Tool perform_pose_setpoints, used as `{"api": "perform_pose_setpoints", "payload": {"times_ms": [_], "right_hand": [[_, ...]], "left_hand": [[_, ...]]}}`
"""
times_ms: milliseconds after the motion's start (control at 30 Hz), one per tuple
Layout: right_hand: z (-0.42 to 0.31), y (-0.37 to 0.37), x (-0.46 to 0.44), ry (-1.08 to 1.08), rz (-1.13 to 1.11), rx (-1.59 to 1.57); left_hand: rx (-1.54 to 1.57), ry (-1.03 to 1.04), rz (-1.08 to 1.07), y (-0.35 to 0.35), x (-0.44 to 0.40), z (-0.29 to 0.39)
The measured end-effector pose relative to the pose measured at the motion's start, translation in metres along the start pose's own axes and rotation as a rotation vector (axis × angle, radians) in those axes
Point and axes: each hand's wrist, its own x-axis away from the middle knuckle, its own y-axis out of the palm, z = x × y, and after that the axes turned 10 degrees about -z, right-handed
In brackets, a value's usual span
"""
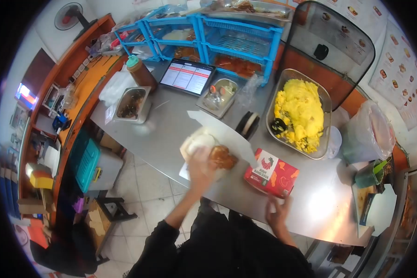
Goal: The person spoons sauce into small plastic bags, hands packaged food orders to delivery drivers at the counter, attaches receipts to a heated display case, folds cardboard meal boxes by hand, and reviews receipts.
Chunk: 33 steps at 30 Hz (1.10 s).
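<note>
Bench: the grey metal bench [167, 134] carried both cartons.
Open carton: the white paper carton [236, 142] needed steadying by its wall.
Closed carton: the red-and-white printed cardboard carton [282, 178] sat beside it.
Left grip: the left hand [202, 167] blurred over the food; its hold could not be told.
Right grip: the right hand [279, 212], loosely open near the red carton, held nothing.
Brown, glossy food piece [223, 157]: gentle pressure suited it.

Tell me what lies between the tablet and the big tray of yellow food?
The head view shows a small metal tray, then crumpled clear plastic.
</note>
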Motion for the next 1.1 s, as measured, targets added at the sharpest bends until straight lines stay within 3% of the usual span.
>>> {"api": "perform_pose_setpoints", "payload": {"times_ms": [33, 100, 133, 200, 233, 300, 400, 533, 667, 733, 833, 867, 933, 1000, 1033, 1100], "right_hand": [[-0.03, 0.015, -0.01, 0.019, -0.162, -0.31], [-0.073, 0.068, -0.032, 0.239, -0.256, -0.381], [-0.076, 0.099, -0.041, 0.248, -0.251, -0.372], [-0.076, 0.146, -0.06, 0.421, -0.145, -0.207], [-0.076, 0.15, -0.063, 0.426, -0.143, -0.196], [-0.09, 0.137, -0.071, 0.452, -0.153, -0.162], [-0.115, 0.1, -0.07, 0.501, -0.146, -0.198], [-0.102, 0.041, -0.06, 0.485, -0.088, -0.139], [-0.06, -0.013, -0.055, 0.594, 0.123, -0.226], [-0.031, -0.032, -0.051, 0.701, 0.025, -0.247], [0.014, -0.03, -0.031, 0.701, -0.058, -0.409], [0.015, -0.038, -0.029, 0.706, -0.047, -0.403], [0.008, -0.053, -0.027, 0.673, -0.085, -0.322], [0.009, -0.064, -0.031, 0.626, 0.144, -0.199], [0.018, -0.068, -0.036, 0.58, 0.288, -0.095], [0.023, -0.083, -0.069, 0.284, 0.527, 0.535]], "left_hand": [[-0.028, -0.255, 0.117, -0.022, -0.013, -0.019], [-0.038, -0.37, -0.052, -0.038, -0.022, -0.087], [-0.027, -0.367, -0.057, -0.044, -0.03, -0.103], [0.101, -0.48, -0.736, -0.052, -0.041, -0.123], [0.112, -0.476, -0.74, -0.052, -0.04, -0.126], [-0.031, -0.183, -0.554, -0.051, -0.035, -0.119], [0.113, -0.246, -0.445, -0.073, -0.029, -0.095], [0.226, -0.173, -0.469, -0.091, -0.048, -0.039], [0.388, -0.08, -0.456, -0.024, -0.061, 0.006], [0.433, -0.128, -0.626, 0.015, -0.06, 0.016], [0.385, -0.074, -0.538, 0.059, -0.045, 0.017], [0.503, -0.149, -0.529, 0.059, -0.046, 0.015], [0.619, -0.221, -0.529, 0.052, -0.052, 0.013], [0.629, -0.155, -0.094, 0.032, -0.083, 0.019], [0.628, -0.15, -0.098, 0.029, -0.101, 0.025], [0.288, 0.243, 0.05, 0.028, -0.142, 0.037]]}}
